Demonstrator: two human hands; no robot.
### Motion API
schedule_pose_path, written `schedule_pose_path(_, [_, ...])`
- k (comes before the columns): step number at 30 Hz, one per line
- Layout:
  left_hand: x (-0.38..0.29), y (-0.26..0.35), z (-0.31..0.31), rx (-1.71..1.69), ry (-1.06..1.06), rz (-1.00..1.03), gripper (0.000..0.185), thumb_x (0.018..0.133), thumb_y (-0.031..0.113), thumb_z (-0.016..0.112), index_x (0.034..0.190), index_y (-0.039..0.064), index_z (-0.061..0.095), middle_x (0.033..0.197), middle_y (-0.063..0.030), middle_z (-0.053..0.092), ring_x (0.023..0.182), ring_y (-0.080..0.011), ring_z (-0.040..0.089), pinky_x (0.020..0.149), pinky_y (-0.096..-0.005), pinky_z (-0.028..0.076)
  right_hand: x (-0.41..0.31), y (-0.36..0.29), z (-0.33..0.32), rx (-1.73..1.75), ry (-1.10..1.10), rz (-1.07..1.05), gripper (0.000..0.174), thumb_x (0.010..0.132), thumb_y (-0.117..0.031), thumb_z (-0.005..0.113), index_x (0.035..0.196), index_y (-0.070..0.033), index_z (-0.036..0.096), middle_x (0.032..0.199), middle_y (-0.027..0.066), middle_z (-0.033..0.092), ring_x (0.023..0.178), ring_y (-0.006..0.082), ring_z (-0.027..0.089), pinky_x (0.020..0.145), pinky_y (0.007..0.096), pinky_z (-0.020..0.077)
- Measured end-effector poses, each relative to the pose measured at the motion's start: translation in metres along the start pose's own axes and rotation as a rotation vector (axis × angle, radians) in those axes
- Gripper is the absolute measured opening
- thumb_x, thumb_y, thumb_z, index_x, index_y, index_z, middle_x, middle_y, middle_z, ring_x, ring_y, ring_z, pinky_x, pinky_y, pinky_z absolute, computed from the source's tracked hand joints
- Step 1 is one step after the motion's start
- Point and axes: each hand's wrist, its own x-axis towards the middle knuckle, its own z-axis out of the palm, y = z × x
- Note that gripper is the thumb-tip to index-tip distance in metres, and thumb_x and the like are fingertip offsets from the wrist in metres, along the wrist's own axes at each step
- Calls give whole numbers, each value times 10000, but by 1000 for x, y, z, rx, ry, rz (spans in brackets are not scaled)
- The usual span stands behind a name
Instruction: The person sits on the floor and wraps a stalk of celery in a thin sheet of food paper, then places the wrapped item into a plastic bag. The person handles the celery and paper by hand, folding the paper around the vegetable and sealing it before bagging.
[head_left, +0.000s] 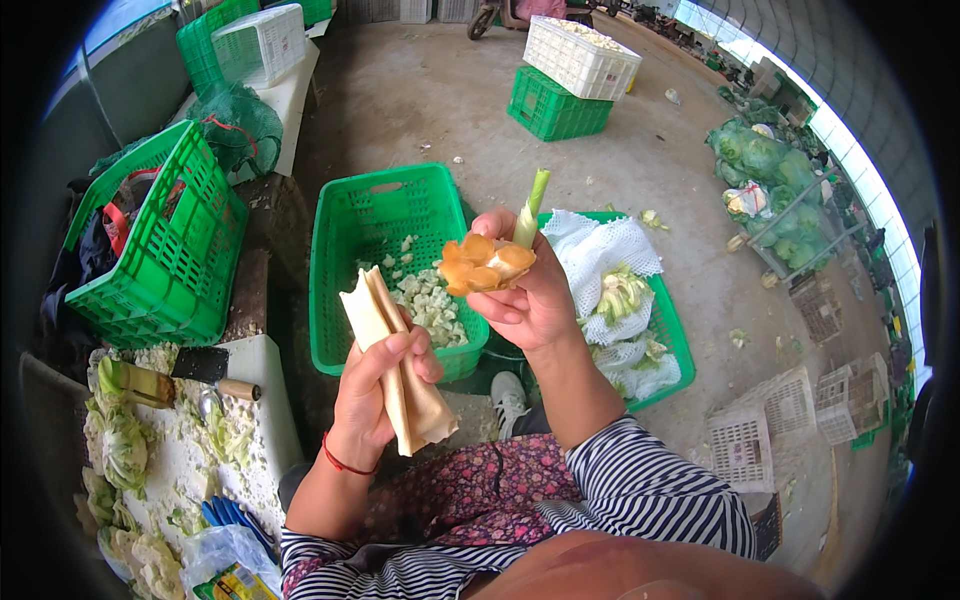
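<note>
My left hand (375, 375) is closed around a folded pale flatbread (424, 420), its layers standing apart at the upper end. Between the fingers of my right hand (540, 300) is a lobed, golden-brown piece of food (476, 270) with a whitish spot; what kind it is I cannot tell. The same hand also grips a green onion stalk (535, 196), which points upward. Both hands are raised over a green plastic crate (324, 300). Small cauliflower florets (431, 304) lie inside that crate, partly behind the flatbread and my fingers.
At left, a white table (262, 367) carries a cleaver (202, 365), a cauliflower head (124, 450), scraps and blue gloves (236, 517). Another green crate (679, 360) holds white netting (600, 247). Beyond, a white crate (577, 60) rests on a green one (559, 105).
</note>
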Motion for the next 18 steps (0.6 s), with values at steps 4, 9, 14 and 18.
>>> schedule_pose_path(4, [-2, -1, 3, 10, -6, 3, 282, 854, 111, 582, 1087, 54, 433, 846, -93, 504, 686, -170, 531, 640, -301, 463, -2, -4, 1, 48, -90, -15, 308, 834, -167, 661, 1056, -2, 526, 758, 17, 502, 441, -10, 333, 342, 141, 294])
schedule_pose_path(9, [-5, -1, 6, -27, 13, -18, 299, 843, 106, 603, 1086, 54, 435, 845, -93, 506, 693, -176, 537, 645, -302, 470, -7, -7, 6, 84, -117, 4, 298, 835, -168, 660, 1031, -1, 510, 793, 38, 504, 431, 2, 343, 319, 148, 285])
schedule_pose_path(14, [-5, 0, 7, -27, 5, -28, 309, 844, 107, 606, 1095, 56, 432, 849, -93, 506, 695, -177, 543, 648, -303, 474, -14, -10, 9, 30, -128, -18, 308, 830, -206, 665, 1019, -30, 498, 814, 50, 501, 492, 33, 409, 380, 168, 360])
schedule_pose_path(18, [-5, -1, 8, 3, 40, -36, 322, 848, 110, 601, 1110, 57, 423, 857, -93, 507, 690, -174, 546, 650, -307, 478, -18, -12, 13, -11, -144, -32, 309, 826, -233, 665, 1012, -53, 495, 823, 58, 501, 577, 91, 479, 495, 221, 448])
